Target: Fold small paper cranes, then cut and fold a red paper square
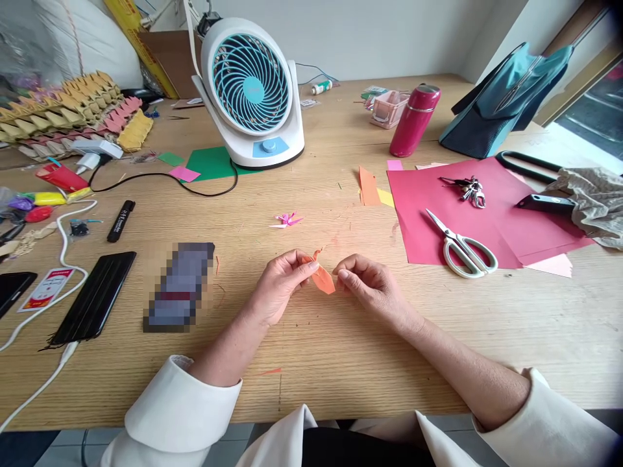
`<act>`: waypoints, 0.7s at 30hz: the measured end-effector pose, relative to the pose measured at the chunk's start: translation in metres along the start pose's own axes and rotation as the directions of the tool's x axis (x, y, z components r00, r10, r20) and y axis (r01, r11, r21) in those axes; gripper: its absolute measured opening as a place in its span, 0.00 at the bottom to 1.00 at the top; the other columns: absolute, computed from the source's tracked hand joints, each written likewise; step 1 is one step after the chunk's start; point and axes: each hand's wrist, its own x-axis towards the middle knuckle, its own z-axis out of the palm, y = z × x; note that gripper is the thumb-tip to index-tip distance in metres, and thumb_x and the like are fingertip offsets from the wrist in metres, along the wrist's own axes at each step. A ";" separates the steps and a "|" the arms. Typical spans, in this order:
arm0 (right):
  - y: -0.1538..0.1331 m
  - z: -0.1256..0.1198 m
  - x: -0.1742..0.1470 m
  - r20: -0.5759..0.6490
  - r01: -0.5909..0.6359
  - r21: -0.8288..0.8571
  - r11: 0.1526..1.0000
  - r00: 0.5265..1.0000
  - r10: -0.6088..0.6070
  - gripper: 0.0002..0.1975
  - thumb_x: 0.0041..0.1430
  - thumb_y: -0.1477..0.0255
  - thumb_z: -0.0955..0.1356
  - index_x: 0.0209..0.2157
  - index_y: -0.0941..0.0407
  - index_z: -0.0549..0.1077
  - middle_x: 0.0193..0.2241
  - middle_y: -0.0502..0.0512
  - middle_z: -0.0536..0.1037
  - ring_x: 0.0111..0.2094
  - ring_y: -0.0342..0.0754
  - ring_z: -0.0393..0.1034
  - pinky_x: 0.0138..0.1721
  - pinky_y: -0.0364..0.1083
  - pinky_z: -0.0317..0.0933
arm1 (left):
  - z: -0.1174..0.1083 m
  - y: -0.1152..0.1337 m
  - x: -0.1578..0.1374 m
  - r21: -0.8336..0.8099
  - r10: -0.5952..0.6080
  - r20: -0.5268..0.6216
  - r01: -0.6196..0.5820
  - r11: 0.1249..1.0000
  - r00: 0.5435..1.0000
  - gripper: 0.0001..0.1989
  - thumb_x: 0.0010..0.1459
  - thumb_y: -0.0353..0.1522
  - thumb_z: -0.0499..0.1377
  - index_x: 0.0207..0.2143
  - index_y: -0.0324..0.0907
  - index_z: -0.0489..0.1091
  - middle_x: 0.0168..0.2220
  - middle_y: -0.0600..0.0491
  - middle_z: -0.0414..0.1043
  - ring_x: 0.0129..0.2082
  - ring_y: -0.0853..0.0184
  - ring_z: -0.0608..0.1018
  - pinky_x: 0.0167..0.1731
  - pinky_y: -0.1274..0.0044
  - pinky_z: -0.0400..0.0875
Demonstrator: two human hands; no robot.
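A small piece of folded orange paper [323,279] is pinched between the thumb and fingers of my left hand [285,279]. A narrow twisted point of it sticks up above the thumb, and a broader flap hangs down to the right. My right hand [372,285] is closed in a pinch right at the flap's right edge; whether its fingertips hold the paper is hidden. Behind both hands a small pink folded-paper crane [287,220] lies on the wooden table [311,350].
A white fan [253,91] stands at the back. On the right are white-handled scissors [464,250] on red paper sheets [413,214], keys [472,191] and a pink flask [415,121]. Leftward lie a blurred phone [180,285], a black power bank [95,295] and a marker [121,220].
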 end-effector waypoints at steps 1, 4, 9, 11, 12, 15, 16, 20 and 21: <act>0.001 0.000 0.001 -0.013 0.015 0.035 0.999 1.000 -0.015 0.11 0.66 0.62 0.67 0.35 0.56 0.71 0.29 0.50 0.73 0.31 0.43 0.66 0.34 0.44 0.60 | 0.000 0.000 0.000 0.000 -0.010 0.015 0.010 1.000 1.000 0.15 0.46 0.38 0.71 0.27 0.40 0.71 0.27 0.57 0.69 0.27 0.73 0.68 0.30 0.79 0.63; 0.007 0.001 0.001 -0.015 0.099 0.088 0.991 0.995 -0.098 0.07 0.66 0.66 0.67 0.41 0.54 0.71 0.33 0.51 0.73 0.34 0.44 0.69 0.37 0.44 0.63 | -0.001 -0.001 -0.001 -0.018 -0.042 0.060 0.043 0.999 0.997 0.16 0.46 0.39 0.72 0.29 0.39 0.71 0.29 0.56 0.71 0.28 0.74 0.69 0.32 0.80 0.64; 0.006 0.001 -0.001 0.014 0.193 -0.025 0.981 0.981 -0.192 0.05 0.67 0.69 0.66 0.41 0.53 0.72 0.37 0.53 0.74 0.39 0.46 0.70 0.43 0.47 0.64 | 0.004 -0.002 -0.002 -0.013 -0.009 0.094 0.010 1.000 0.996 0.16 0.47 0.39 0.72 0.29 0.39 0.71 0.30 0.56 0.72 0.30 0.72 0.72 0.35 0.79 0.67; 0.003 0.002 -0.001 -0.001 0.156 -0.030 0.987 0.988 -0.156 0.06 0.67 0.68 0.66 0.40 0.54 0.73 0.34 0.53 0.75 0.36 0.45 0.70 0.40 0.46 0.64 | 0.007 -0.004 -0.003 0.068 0.100 0.068 -0.105 0.992 0.993 0.14 0.49 0.37 0.70 0.29 0.39 0.71 0.29 0.56 0.72 0.31 0.72 0.73 0.35 0.79 0.67; 0.003 0.002 -0.002 -0.012 0.136 -0.026 0.990 0.991 -0.136 0.06 0.66 0.67 0.67 0.40 0.54 0.73 0.34 0.52 0.75 0.35 0.45 0.70 0.39 0.46 0.65 | 0.009 -0.005 -0.004 0.115 0.156 0.053 -0.162 0.980 0.986 0.13 0.51 0.36 0.70 0.29 0.39 0.71 0.29 0.56 0.72 0.30 0.73 0.73 0.35 0.79 0.67; 0.003 0.005 -0.002 -0.035 0.083 0.013 0.996 0.996 -0.082 0.08 0.62 0.65 0.70 0.38 0.55 0.73 0.33 0.52 0.76 0.33 0.45 0.71 0.38 0.46 0.65 | 0.012 -0.007 -0.005 0.207 0.266 0.013 -0.263 0.942 0.964 0.11 0.52 0.35 0.69 0.30 0.39 0.71 0.29 0.56 0.72 0.30 0.72 0.74 0.33 0.80 0.69; 0.004 0.006 -0.002 -0.038 0.065 0.041 0.997 0.997 -0.064 0.09 0.62 0.65 0.71 0.37 0.56 0.73 0.32 0.52 0.76 0.32 0.45 0.70 0.37 0.46 0.65 | 0.013 -0.007 -0.006 0.212 0.285 0.004 -0.279 0.936 0.959 0.11 0.52 0.34 0.69 0.31 0.39 0.71 0.30 0.56 0.73 0.30 0.72 0.75 0.33 0.80 0.69; 0.006 0.009 -0.001 -0.052 0.027 0.158 0.987 0.998 -0.019 0.11 0.61 0.63 0.71 0.34 0.57 0.73 0.28 0.50 0.75 0.29 0.42 0.68 0.33 0.43 0.62 | 0.014 -0.008 -0.009 0.254 0.342 0.007 -0.332 0.908 0.940 0.11 0.52 0.34 0.69 0.33 0.41 0.71 0.31 0.55 0.75 0.31 0.70 0.77 0.34 0.79 0.71; 0.006 0.009 -0.001 -0.054 0.024 0.181 0.983 0.998 -0.014 0.12 0.60 0.62 0.72 0.33 0.57 0.73 0.27 0.50 0.75 0.29 0.42 0.68 0.33 0.43 0.62 | 0.013 -0.008 -0.009 0.288 0.358 0.012 -0.346 0.893 0.934 0.10 0.52 0.34 0.69 0.34 0.41 0.72 0.31 0.54 0.76 0.32 0.69 0.77 0.35 0.78 0.72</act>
